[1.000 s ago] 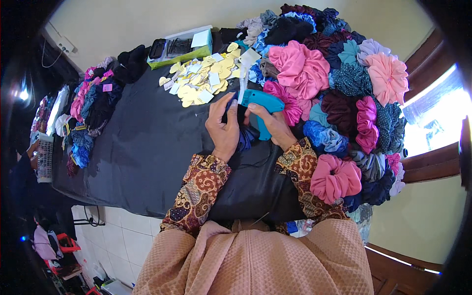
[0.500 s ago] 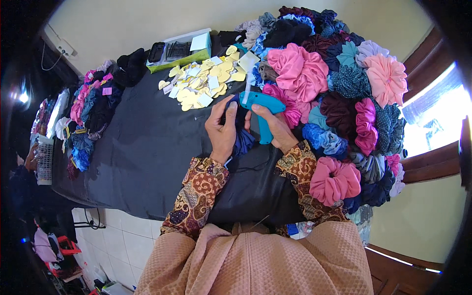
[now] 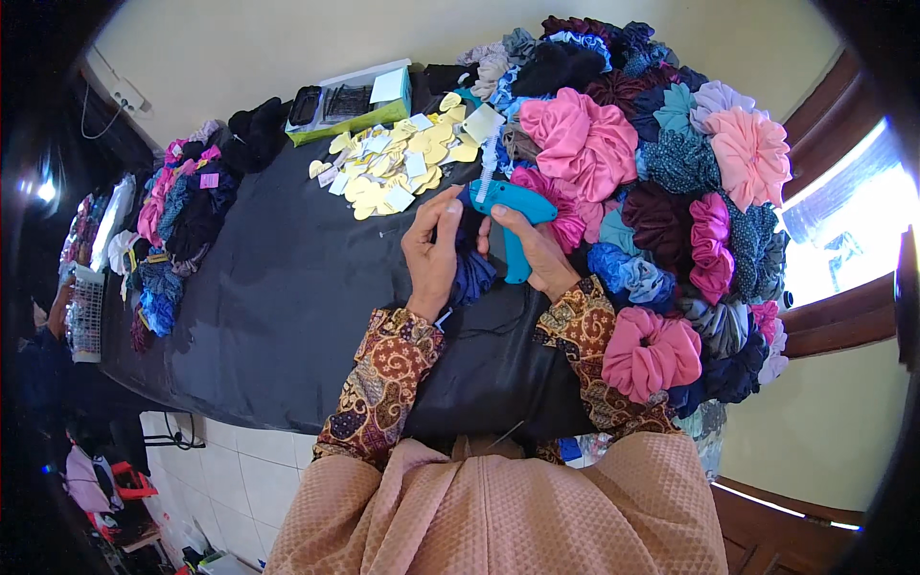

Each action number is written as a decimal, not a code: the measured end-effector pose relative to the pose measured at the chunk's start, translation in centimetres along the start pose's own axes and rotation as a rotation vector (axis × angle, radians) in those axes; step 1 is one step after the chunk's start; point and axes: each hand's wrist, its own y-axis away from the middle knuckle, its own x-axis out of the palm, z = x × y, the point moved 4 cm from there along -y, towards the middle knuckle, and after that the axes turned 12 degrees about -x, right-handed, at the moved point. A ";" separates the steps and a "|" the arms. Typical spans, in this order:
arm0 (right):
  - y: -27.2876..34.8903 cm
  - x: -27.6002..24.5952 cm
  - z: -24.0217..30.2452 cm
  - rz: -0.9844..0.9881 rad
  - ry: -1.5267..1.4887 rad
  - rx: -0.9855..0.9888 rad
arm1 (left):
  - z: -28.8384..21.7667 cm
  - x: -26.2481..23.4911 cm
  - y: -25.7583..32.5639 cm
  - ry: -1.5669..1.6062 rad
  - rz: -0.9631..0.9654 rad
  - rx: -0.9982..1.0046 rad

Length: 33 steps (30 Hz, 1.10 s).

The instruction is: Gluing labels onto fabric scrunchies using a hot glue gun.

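Observation:
My right hand (image 3: 539, 247) is wrapped round the handle of a teal tagging gun (image 3: 516, 203), with a strip of clear tag fasteners (image 3: 488, 163) standing up from its top. A dark navy scrunchie (image 3: 473, 276) hangs from my left hand (image 3: 433, 251), whose fingers pinch its upper part right at the gun's front end. The needle and the exact spot where gun and cloth meet are hidden behind my fingers. Beyond my hands lies a heap of pale yellow and white paper tags (image 3: 398, 163).
Scrunchies of many colours (image 3: 661, 240) are piled along the right side. A box with dark pins (image 3: 350, 101) stands at the back. Tagged scrunchies (image 3: 172, 220) lie at the left, near another person's hand (image 3: 59, 305). Black cloth covers the table (image 3: 259, 287).
Hands, gun and scrunchie keep almost the same place. The fastener strip sits slightly lower against the tags; the whole view has shifted a little.

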 end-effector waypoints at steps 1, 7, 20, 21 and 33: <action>0.0 0.1 0.1 0.015 -0.004 -0.004 | 0.1 -0.2 -0.1 0.000 -0.001 0.002; 0.1 0.2 0.2 0.044 0.016 0.015 | 0.0 0.1 -0.2 -0.006 -0.008 -0.114; 0.1 0.0 -0.4 0.068 -0.119 0.097 | -0.7 1.2 0.1 0.477 0.282 -0.407; 0.1 0.0 -0.4 0.069 -0.119 0.096 | -0.6 0.8 0.0 0.348 0.207 -0.326; -0.1 0.3 -0.5 0.030 0.027 -0.042 | 1.1 0.0 -0.3 0.078 -0.001 -0.089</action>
